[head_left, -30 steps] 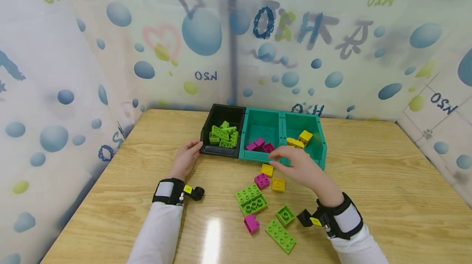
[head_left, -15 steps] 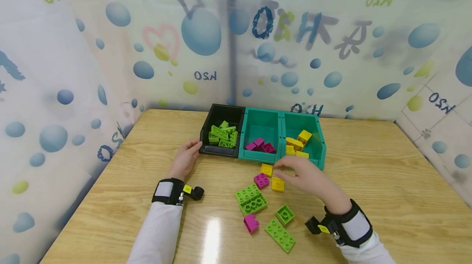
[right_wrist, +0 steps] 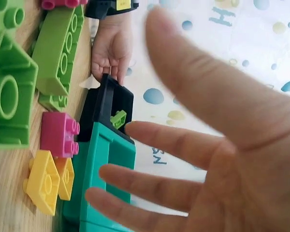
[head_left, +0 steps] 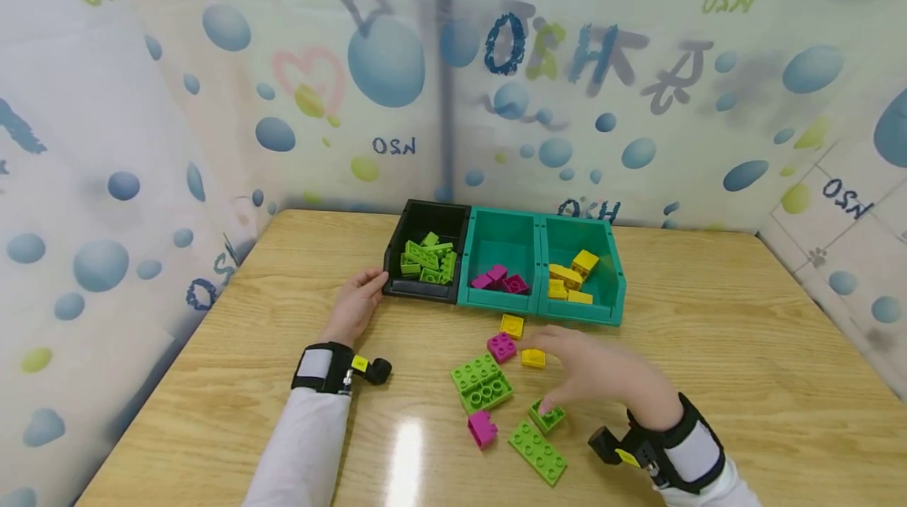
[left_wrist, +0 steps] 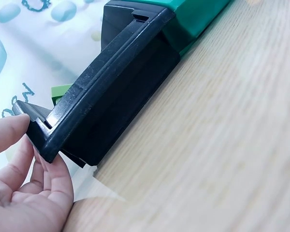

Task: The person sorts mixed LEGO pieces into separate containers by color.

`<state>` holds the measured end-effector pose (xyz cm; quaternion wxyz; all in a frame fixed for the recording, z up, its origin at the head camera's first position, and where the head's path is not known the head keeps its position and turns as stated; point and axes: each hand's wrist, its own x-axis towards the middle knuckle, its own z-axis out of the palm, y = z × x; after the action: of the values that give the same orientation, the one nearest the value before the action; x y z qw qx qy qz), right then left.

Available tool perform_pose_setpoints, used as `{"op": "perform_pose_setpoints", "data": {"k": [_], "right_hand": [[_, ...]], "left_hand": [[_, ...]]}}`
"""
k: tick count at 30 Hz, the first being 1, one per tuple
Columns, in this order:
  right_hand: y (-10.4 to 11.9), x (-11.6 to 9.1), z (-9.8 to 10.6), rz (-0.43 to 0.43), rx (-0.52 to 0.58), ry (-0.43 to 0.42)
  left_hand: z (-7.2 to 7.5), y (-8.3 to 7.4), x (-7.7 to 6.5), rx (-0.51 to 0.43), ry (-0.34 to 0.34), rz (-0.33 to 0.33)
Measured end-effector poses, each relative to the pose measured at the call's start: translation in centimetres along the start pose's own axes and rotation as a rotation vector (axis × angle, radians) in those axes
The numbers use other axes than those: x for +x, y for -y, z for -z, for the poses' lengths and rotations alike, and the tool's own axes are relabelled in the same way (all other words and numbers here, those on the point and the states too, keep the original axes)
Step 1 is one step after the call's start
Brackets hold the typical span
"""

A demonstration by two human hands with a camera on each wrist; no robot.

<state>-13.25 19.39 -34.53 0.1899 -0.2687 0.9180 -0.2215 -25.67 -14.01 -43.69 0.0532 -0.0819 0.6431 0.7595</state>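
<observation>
My left hand (head_left: 354, 306) pinches the front left corner of the black bin (left_wrist: 116, 92), thumb on the wall and fingers curled under the rim. My right hand (head_left: 598, 369) hovers over the loose blocks with its fingers spread and nothing between them. Under it in the head view lie a yellow block (head_left: 534, 359), partly covered, and a small green block (head_left: 546, 416) behind the thumb. A magenta block (head_left: 501, 347) lies by its fingertips. Another yellow block (head_left: 512, 326) lies nearer the bins.
Green blocks fill part of the black bin. The middle teal bin (head_left: 505, 235) holds magenta blocks, the right teal bin (head_left: 602, 286) yellow ones. Larger green blocks (head_left: 482, 383), a long green block (head_left: 537, 452) and a magenta block (head_left: 483, 429) lie on the table (head_left: 744, 349).
My right hand has moved back from the teal bins toward the loose blocks, and its fingers have spread. Yellow blocks in the right bin have come into view. My left hand has stayed put.
</observation>
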Motion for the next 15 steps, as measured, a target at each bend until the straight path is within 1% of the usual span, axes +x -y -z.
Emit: {"op": "perform_pose_setpoints", "data": {"k": [3, 8, 15], "right_hand": [[0.5, 0.1, -0.4, -0.062, -0.02, 0.05], [0.7, 0.3, -1.5, -0.135, -0.051, 0.092], [0.7, 0.6, -2.2, -0.142, -0.072, 0.141]], "left_hand": [[0.0, -0.2, -0.1, -0.008, 0.0, 0.013], [0.1, 0.0, 0.0, -0.004, -0.002, 0.011], [0.1, 0.2, 0.2, 0.016, 0.0, 0.007]]}}
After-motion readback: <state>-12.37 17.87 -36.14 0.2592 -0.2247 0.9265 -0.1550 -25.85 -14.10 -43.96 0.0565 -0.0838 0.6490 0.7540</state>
